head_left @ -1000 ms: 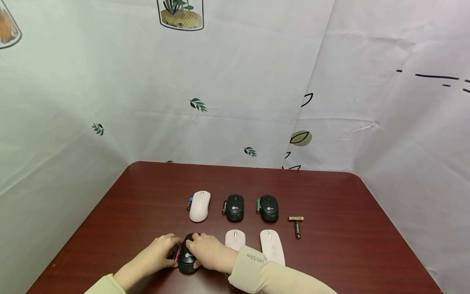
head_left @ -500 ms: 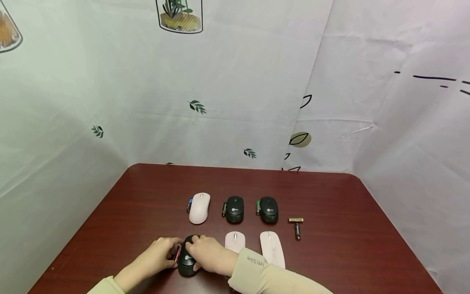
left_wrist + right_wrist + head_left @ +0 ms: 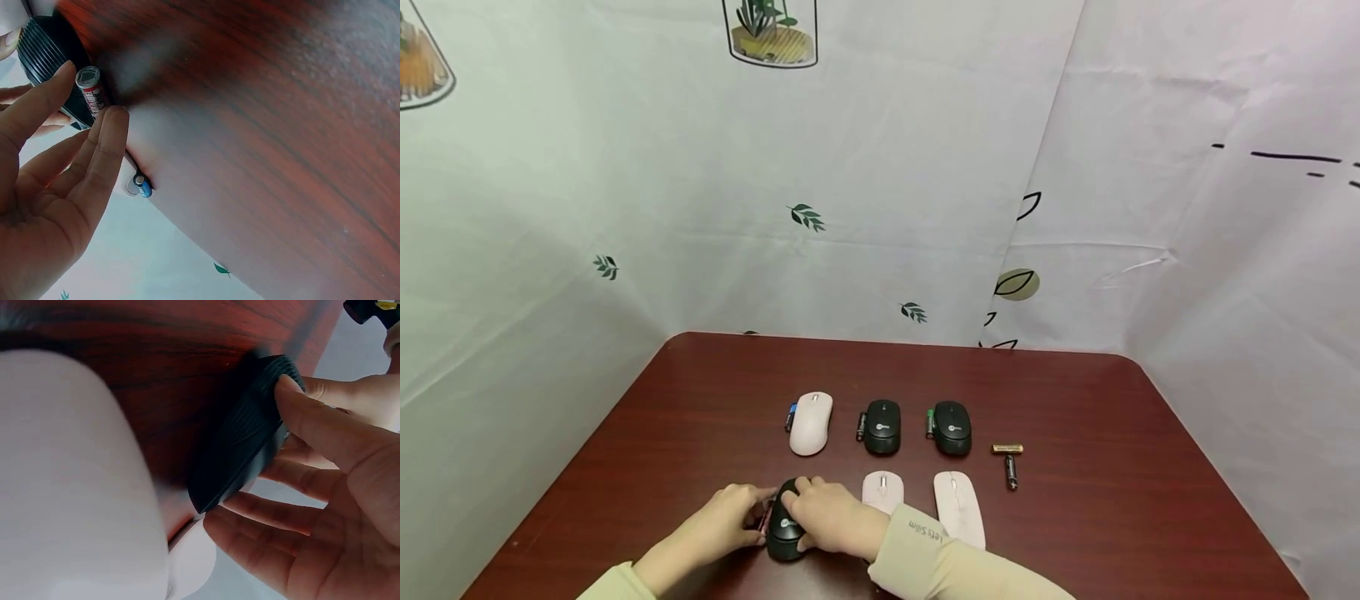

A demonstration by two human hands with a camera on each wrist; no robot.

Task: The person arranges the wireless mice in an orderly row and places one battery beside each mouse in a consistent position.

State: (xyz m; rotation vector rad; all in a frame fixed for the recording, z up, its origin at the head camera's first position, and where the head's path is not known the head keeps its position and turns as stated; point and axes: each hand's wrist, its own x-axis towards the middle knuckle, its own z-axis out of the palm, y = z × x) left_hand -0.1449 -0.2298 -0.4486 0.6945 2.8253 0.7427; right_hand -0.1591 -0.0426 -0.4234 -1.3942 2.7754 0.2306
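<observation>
A black computer mouse point(image 3: 784, 533) sits at the near left of the table, tilted a little. My right hand point(image 3: 831, 517) grips it from the right, thumb on its ribbed side in the right wrist view. Against the mouse's left side stands a red and silver battery point(image 3: 92, 90), seen end-on in the left wrist view. My left hand point(image 3: 726, 517) holds this battery between thumb and fingertips, one at each end. Its lower end is hidden behind the fingers.
Behind stand a white mouse point(image 3: 811, 423) and two black mice point(image 3: 882, 427) point(image 3: 952, 428), each with a battery at its left. Two pale mice point(image 3: 882, 490) point(image 3: 958, 508) lie by my right sleeve point(image 3: 917, 542), partly covered. Loose batteries point(image 3: 1007, 448) point(image 3: 1011, 472) lie at the right.
Both hands stay at the black mouse and red battery with barely any movement. The whole head view shifts slightly.
</observation>
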